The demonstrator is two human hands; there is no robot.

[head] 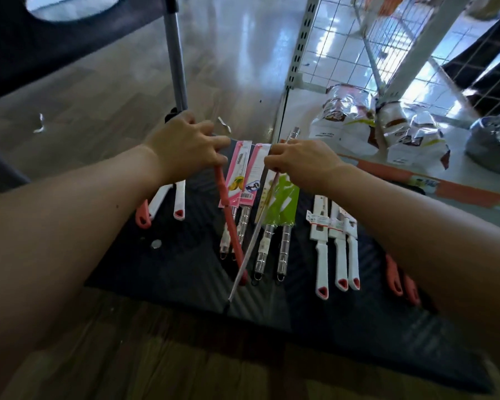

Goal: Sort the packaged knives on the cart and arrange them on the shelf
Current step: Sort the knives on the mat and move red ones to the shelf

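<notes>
Three white knives (pixel 337 255) lie nearby; left hand (pixel 182 142) grips red knife (pixel 231 226), right hand (pixel 303 160) pinches silver knife (pixel 244 261).

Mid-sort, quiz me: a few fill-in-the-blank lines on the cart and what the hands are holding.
1. While the right hand pinches a metal-handled knife, the left hand grips a second knife whose handle is ____.
2. The pink-packaged knives lie to the ____ of the green-packaged knives.
3. Right of the green packs, ____ white-handled knives lie side by side on the cart.
Missing words: red; left; three.
</notes>
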